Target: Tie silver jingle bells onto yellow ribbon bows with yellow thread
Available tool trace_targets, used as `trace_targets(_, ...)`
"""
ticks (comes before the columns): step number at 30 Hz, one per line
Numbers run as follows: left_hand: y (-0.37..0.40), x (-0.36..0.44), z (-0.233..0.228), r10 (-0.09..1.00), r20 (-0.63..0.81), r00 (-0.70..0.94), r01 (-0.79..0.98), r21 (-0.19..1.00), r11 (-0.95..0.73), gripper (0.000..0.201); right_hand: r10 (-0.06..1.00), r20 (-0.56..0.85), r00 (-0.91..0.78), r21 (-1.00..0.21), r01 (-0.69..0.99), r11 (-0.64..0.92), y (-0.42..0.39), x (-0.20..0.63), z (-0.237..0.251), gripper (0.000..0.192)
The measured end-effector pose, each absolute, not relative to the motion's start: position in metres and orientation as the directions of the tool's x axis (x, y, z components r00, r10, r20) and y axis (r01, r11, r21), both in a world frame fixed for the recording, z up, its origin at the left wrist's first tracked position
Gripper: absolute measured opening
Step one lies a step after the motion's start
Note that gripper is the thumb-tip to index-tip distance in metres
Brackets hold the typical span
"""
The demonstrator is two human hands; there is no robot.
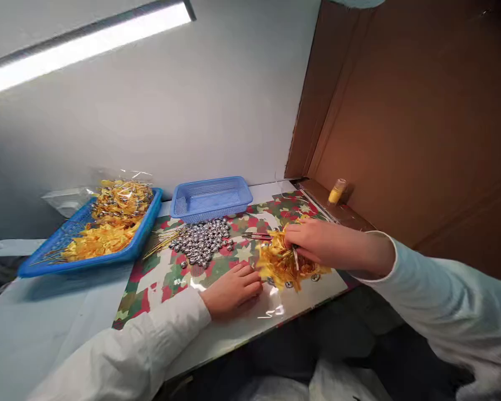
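Head view only, and much of it was hard to read. Fingertips of the right hand [317, 242] were buried in a heap of yellow foil pieces [284, 263], so what they gripped, if anything, could not be told; a thin pale strip showed under the hand, its ends hidden. The right sleeve [451, 301] ran out of the frame at the lower right. The left sleeve [125, 356] was cut off at the bottom edge. Small round silver things peeked from under the heap's near edge, too small to name for certain.

The heap sat on a patterned mat [167, 273] of red, green and cream, near its right end. The mat's near edge lay close to the table [37, 317] front, and a brown cardboard wall [421, 128] closed in the right side just beyond the right hand. A yellow spool [337, 191] stood on the ledge at the foot of that wall. Open mat lay between the left hand [232, 288] and a pile of silver bells [202, 240] farther back. Behind the bells stood a small blue basket [211, 197], and to the left a large blue tray [67, 245] held more yellow foil.

The left hand lay palm down on the mat, fingers loosely curled and holding nothing, its fingertips touching the heap's left edge. The right hand's fingers were bent down into the heap from above.
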State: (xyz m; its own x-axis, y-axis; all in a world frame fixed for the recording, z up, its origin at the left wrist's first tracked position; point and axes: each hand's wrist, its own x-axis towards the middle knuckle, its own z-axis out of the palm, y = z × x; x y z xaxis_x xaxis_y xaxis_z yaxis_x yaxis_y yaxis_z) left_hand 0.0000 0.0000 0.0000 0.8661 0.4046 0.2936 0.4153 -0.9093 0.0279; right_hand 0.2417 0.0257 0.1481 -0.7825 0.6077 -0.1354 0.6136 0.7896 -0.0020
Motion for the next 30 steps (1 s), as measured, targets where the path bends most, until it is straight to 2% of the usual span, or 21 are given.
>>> trace_targets(5,0.0,0.004,0.003,0.418,0.256,0.871,0.418,0.059,-0.907,0.009,0.63,-0.272,-0.727,0.152,0.614,0.774,0.02,0.227,0.149,0.017)
trace_targets(10,-0.003,0.009,0.004,0.42,0.28,0.863,0.412,0.092,-0.907,0.009,0.647,-0.364,-0.67,0.288,0.579,0.763,0.01,0.194,0.122,0.015)
trace_targets(14,-0.005,0.013,0.003,0.41,0.313,0.857,0.396,0.11,-0.912,0.007,0.654,-0.395,-0.644,0.293,0.587,0.755,0.01,0.177,0.108,0.016)
trace_targets(19,-0.006,0.01,-0.001,0.415,0.424,0.805,0.392,0.144,-0.908,0.01,0.674,-0.387,-0.629,0.283,0.614,0.736,0.022,0.186,0.108,0.019)
trace_targets(23,-0.007,0.011,-0.005,0.433,0.45,0.781,0.437,0.102,-0.893,0.008,0.615,-0.323,-0.719,0.149,0.603,0.784,0.036,0.21,0.106,0.017)
trace_targets(26,-0.007,0.015,-0.006,0.434,0.454,0.778,0.457,0.064,-0.887,0.008,0.622,-0.288,-0.728,0.047,0.638,0.769,0.042,0.223,0.104,0.013)
trace_targets(30,-0.007,0.019,-0.003,0.413,0.496,0.764,0.443,0.063,-0.894,0.007,0.655,-0.289,-0.698,0.178,0.633,0.753,0.036,0.216,0.099,0.016)
